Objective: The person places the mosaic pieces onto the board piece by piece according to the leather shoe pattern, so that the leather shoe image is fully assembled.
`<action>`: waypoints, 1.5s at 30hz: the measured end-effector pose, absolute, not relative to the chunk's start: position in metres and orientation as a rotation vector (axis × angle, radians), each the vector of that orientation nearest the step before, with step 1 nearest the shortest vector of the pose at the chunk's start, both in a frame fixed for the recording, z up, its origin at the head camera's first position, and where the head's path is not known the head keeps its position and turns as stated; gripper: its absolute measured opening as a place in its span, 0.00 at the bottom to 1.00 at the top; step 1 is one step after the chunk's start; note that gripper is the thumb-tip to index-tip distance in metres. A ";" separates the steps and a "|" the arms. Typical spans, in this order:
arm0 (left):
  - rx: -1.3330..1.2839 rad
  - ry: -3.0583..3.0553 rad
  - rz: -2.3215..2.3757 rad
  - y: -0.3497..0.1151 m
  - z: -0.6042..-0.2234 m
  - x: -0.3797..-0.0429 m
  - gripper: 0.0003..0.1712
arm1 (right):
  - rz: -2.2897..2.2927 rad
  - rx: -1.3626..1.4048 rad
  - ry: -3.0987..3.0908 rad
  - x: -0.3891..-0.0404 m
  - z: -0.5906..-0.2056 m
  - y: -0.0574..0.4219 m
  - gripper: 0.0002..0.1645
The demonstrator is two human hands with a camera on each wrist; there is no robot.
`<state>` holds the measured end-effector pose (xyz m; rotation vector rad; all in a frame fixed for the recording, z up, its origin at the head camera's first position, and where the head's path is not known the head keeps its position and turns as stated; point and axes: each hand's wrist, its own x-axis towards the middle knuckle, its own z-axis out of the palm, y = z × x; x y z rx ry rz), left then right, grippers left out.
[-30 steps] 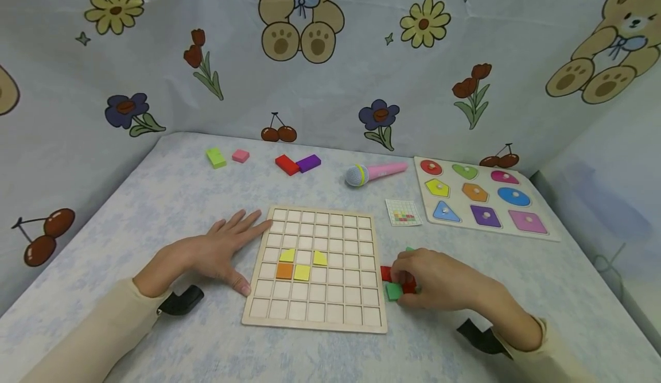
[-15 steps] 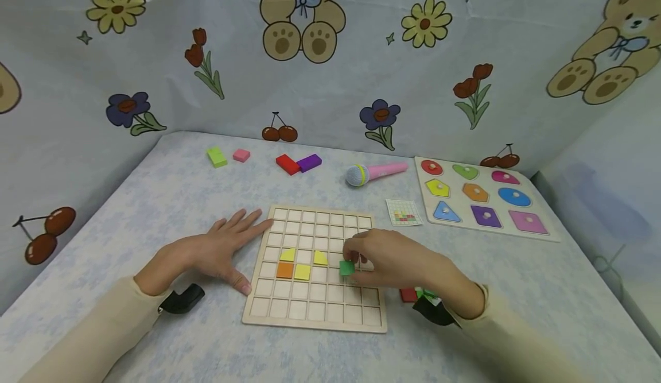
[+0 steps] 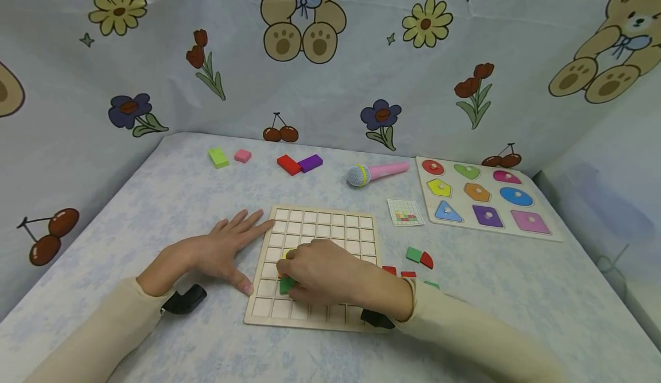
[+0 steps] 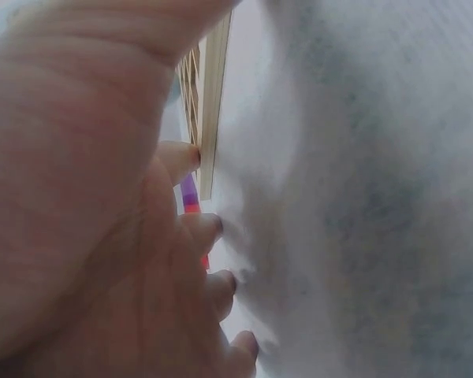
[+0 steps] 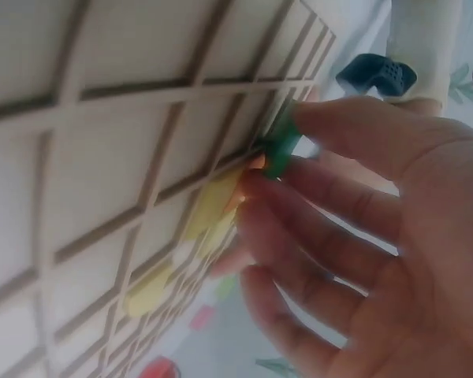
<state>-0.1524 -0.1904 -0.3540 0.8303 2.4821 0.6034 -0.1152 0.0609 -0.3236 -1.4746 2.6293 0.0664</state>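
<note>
Tile (image 3: 286,285) of flat, straight-edged green is pinched between the thumb and fingertips of the right hand (image 3: 330,271), just left of centre in the lower half of the head frame. It is at the face of a square pale wooden board (image 3: 330,217) divided by thin ribs into cells; whether it sits fully in one, I cannot tell. The right hand's remaining fingers are bent. Right beside the tile, a yellow flat piece (image 5: 150,291) and another yellow one lie in the board's cells, with a sliver of orange tile (image 3: 279,274) mostly covered by the hand. Left of the board, the left hand (image 3: 224,251) lies spread on the pale blue mottled tabletop (image 3: 155,216), fingers straight, grasping nothing, its forefinger and thumb at the board's left edge. Right of the board are loose flat pieces, among them a green square (image 3: 413,255) touching a red quarter-round (image 3: 427,260). Farther up on the right lie a small white printed grid card (image 3: 405,213) and a white knobbed shape puzzle (image 3: 532,202). Above the board's top edge are a pink toy microphone (image 3: 382,171), a purple block (image 3: 311,163) touching a red block (image 3: 288,165), and, toward the upper left, small pink (image 3: 242,155) and lime-green (image 3: 218,158) blocks.
</note>
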 end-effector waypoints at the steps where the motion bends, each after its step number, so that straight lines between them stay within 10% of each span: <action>1: 0.833 2.484 0.603 -0.190 -0.354 -0.152 0.74 | 0.102 -1.493 2.638 -0.114 -0.324 0.058 0.10; 45: 0.821 2.485 0.608 -0.191 -0.353 -0.152 0.74 | -0.013 -1.506 2.598 -0.105 -0.324 0.076 0.06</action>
